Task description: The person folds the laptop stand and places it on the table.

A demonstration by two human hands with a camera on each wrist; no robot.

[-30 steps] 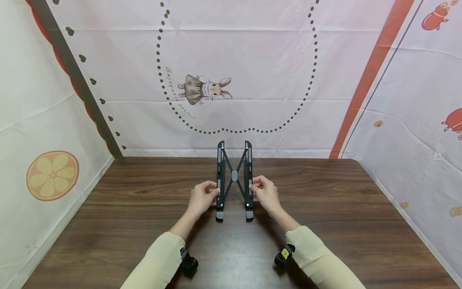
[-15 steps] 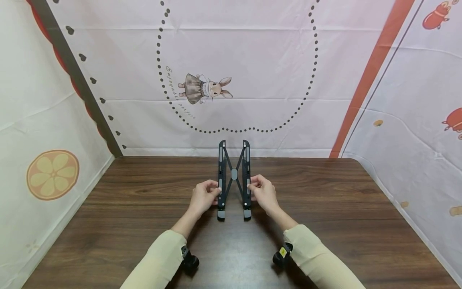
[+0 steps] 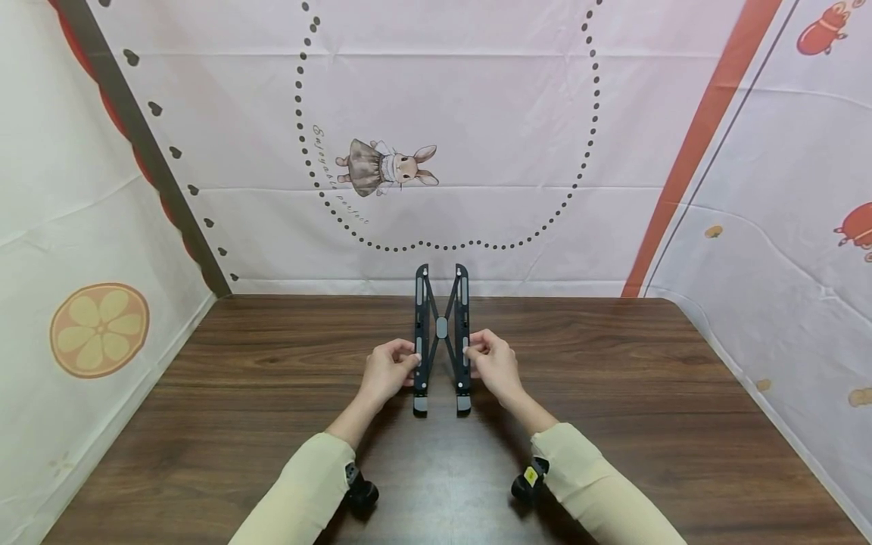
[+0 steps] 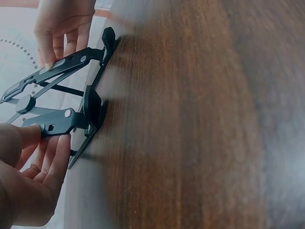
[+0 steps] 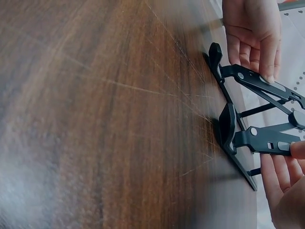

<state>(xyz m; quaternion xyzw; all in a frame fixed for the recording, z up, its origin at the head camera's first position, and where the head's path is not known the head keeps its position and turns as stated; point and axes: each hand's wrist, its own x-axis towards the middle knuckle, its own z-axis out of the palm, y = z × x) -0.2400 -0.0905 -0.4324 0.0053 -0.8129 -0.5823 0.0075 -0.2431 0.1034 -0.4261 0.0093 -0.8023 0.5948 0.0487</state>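
Note:
A black folding laptop stand (image 3: 441,328) with grey pads stands on the wooden table, its two long side rails joined by crossed bars. My left hand (image 3: 388,371) pinches the left rail, thumb on top and fingers beneath. On the opposite side my right hand (image 3: 497,367) grips the right rail the same way. Both wrist views show the stand raised on its lower legs, with the front lips (image 4: 93,105) near the tabletop. In the right wrist view the thumb of the right hand (image 5: 290,195) presses on a grey pad.
The brown wooden table (image 3: 272,424) reaches to a white printed cloth (image 3: 511,113) at the back. Similar cloth hangs on the left and right sides. A black wrist camera (image 3: 361,492) sits on each sleeve.
The two rails have come closer together as both hands moved inward, and the crossed bars stand narrower. Both hands keep their hold on the laptop stand.

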